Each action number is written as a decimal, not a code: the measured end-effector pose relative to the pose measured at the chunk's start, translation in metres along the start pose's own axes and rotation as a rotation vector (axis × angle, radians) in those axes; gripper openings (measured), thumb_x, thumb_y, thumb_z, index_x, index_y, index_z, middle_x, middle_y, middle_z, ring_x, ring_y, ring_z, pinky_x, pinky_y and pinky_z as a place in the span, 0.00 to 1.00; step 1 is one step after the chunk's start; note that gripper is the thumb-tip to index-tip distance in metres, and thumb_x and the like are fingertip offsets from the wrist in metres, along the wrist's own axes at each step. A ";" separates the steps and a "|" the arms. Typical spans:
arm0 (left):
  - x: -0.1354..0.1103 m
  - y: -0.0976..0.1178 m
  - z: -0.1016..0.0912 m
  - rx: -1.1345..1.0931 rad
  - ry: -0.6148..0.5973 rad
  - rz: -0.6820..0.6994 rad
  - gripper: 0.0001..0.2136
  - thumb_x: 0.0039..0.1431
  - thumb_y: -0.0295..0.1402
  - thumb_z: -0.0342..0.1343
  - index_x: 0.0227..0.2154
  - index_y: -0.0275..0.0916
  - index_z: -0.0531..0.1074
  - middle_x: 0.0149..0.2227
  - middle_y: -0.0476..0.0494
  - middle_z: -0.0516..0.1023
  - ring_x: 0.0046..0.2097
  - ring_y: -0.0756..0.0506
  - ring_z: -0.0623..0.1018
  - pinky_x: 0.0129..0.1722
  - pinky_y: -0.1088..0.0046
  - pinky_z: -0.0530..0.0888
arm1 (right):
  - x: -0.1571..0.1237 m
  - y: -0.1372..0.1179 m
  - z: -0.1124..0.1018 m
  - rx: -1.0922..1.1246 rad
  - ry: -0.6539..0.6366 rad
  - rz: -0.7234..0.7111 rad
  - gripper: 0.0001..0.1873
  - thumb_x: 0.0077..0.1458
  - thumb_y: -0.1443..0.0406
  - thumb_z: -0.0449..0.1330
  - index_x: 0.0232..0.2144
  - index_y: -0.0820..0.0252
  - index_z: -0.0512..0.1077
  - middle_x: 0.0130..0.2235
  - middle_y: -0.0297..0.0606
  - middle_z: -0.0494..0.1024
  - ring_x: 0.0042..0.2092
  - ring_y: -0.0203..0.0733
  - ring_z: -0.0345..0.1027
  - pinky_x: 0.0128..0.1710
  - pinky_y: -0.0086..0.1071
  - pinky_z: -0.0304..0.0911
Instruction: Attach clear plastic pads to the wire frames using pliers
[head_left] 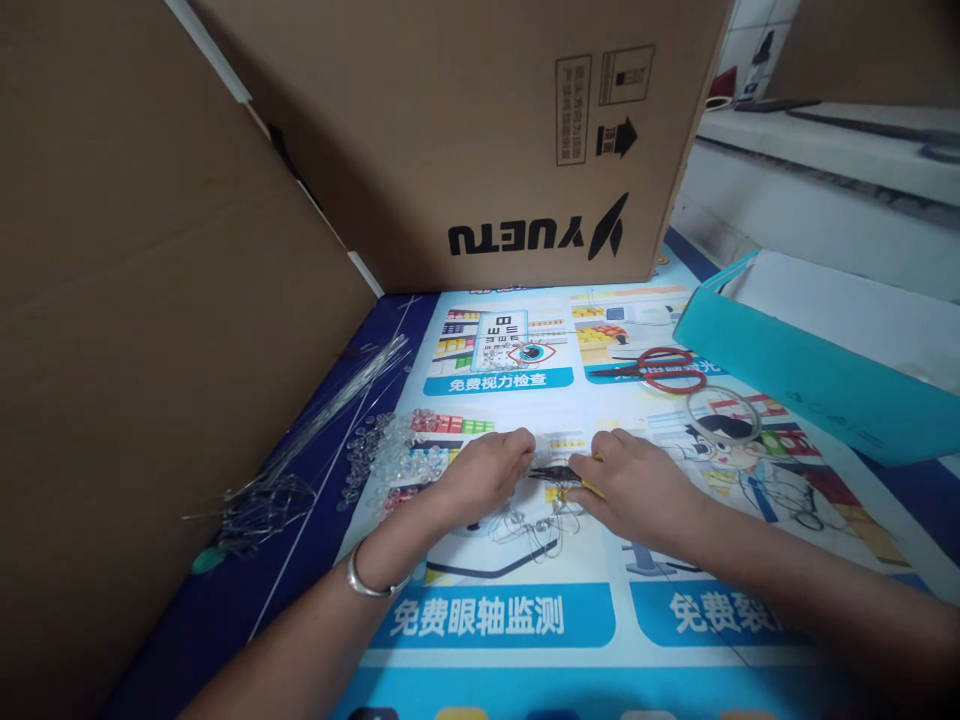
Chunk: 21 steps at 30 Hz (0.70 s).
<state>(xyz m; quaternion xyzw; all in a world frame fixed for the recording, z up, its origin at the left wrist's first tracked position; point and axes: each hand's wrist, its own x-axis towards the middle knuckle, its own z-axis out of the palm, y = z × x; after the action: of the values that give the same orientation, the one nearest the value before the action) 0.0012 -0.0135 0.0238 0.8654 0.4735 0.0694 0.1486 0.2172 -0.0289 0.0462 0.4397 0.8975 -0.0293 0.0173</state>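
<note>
Reference point: pliers (556,473), over the table (487,690), between left hand (491,467) and right hand (637,485). Beads (405,455) lie left of the pliers; wires (352,393) lie farther left. Scissors (642,371) sit behind the pliers, to the right. Box (810,375) stands farther right and behind. Carton (517,170) stands well behind the pliers.

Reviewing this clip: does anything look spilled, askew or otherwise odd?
Two things. The YUETU lettering on the cardboard is upside down. Also, beads lie loose beside the left hand, outside any container; whether they spilled can't be told. Nothing looks clearly damaged.
</note>
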 end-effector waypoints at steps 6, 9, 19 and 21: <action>0.000 -0.001 0.001 -0.005 0.011 0.003 0.07 0.63 0.33 0.37 0.36 0.39 0.59 0.31 0.47 0.71 0.32 0.47 0.69 0.30 0.74 0.62 | -0.003 -0.006 0.002 -0.006 0.021 0.044 0.19 0.58 0.53 0.44 0.40 0.55 0.68 0.37 0.44 0.67 0.41 0.47 0.59 0.38 0.37 0.54; 0.000 0.000 0.001 -0.007 0.019 0.000 0.07 0.63 0.33 0.37 0.36 0.39 0.59 0.31 0.47 0.71 0.32 0.47 0.69 0.30 0.74 0.62 | -0.004 -0.008 0.004 -0.008 0.036 0.072 0.19 0.59 0.54 0.43 0.39 0.55 0.68 0.37 0.44 0.67 0.40 0.48 0.59 0.36 0.37 0.54; -0.001 -0.001 0.002 -0.005 0.045 -0.001 0.06 0.62 0.32 0.37 0.34 0.39 0.57 0.28 0.47 0.70 0.30 0.47 0.69 0.28 0.73 0.61 | -0.007 -0.017 0.005 0.000 0.053 0.119 0.20 0.59 0.55 0.42 0.40 0.58 0.69 0.37 0.46 0.68 0.40 0.48 0.60 0.36 0.37 0.54; -0.001 -0.002 0.002 -0.010 0.045 -0.005 0.06 0.62 0.32 0.37 0.34 0.39 0.57 0.28 0.47 0.69 0.29 0.47 0.69 0.28 0.73 0.61 | -0.007 -0.018 0.006 0.004 0.056 0.130 0.21 0.59 0.55 0.42 0.40 0.58 0.69 0.37 0.46 0.68 0.40 0.48 0.60 0.36 0.37 0.54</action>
<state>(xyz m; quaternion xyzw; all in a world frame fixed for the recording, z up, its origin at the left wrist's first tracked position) -0.0003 -0.0138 0.0211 0.8617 0.4784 0.0911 0.1423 0.2074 -0.0458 0.0413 0.4977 0.8671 -0.0175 -0.0067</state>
